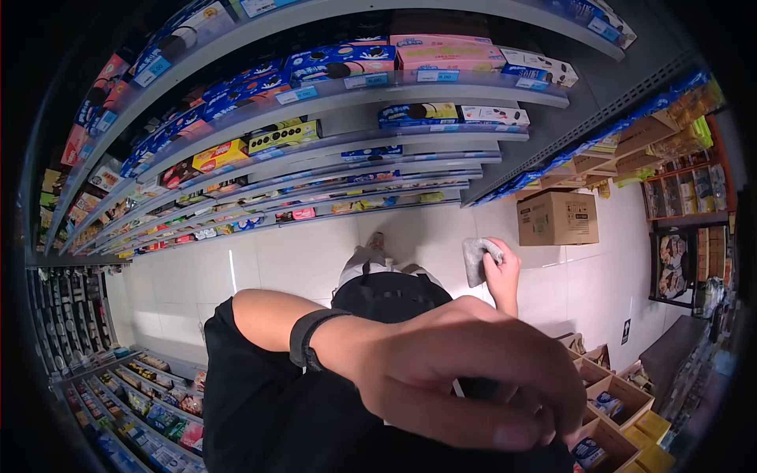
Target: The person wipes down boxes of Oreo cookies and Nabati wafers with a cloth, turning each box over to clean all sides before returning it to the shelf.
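My left hand (473,374) looms large, right in front of the camera, reaching across my body from the left with a dark band (309,337) on its wrist. Its fingers are curled inward, and whatever they may hold is hidden. Farther down, over the pale floor, my right hand (502,270) grips a crumpled grey cloth (476,260), pinched between thumb and fingers. The cloth hangs to the left of the fingers and touches no shelf.
Long grey shelves (505,91) with several blue, pink and yellow snack boxes (341,61) run along the far side. A cardboard carton (558,218) stands on the tiled floor (272,272). Wooden bins (631,398) are at the lower right, more stocked shelves (150,410) at the lower left.
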`<control>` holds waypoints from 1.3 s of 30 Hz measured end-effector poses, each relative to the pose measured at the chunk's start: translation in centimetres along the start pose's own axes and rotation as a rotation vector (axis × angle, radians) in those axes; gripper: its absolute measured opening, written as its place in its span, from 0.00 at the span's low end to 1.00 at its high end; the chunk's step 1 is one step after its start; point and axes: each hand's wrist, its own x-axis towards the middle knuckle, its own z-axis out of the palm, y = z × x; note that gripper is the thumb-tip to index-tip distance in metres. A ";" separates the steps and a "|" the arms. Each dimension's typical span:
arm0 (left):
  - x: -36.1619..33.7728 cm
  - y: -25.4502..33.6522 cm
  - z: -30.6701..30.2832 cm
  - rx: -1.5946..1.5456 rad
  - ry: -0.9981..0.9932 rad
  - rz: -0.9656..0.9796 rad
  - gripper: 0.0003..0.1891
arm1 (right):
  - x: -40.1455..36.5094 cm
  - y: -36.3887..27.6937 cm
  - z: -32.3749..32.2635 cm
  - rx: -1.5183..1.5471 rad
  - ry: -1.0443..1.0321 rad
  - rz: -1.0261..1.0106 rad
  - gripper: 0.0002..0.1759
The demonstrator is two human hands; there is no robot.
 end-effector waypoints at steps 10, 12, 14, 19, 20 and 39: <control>0.8 -3.9 4.5 -0.173 0.030 0.532 0.19 | -1.5 1.5 -0.9 0.022 -0.007 -0.034 0.16; 0.7 -4.2 5.5 -0.194 0.120 0.537 0.15 | -1.7 1.6 -1.1 0.026 -0.009 -0.017 0.16; 0.5 -4.5 6.6 -0.197 0.175 0.528 0.13 | -1.9 1.8 -1.3 0.014 0.002 -0.020 0.16; 1.0 -4.6 6.8 -0.270 0.229 0.525 0.09 | -2.2 2.4 -1.5 0.023 0.019 -0.025 0.16; 0.9 -4.5 6.5 -0.278 0.218 0.489 0.09 | -2.1 2.6 -1.4 0.018 0.016 -0.020 0.16; -4.6 -17.1 -34.4 1.631 0.032 -0.456 0.12 | 2.5 2.3 -2.3 -0.066 0.133 0.107 0.15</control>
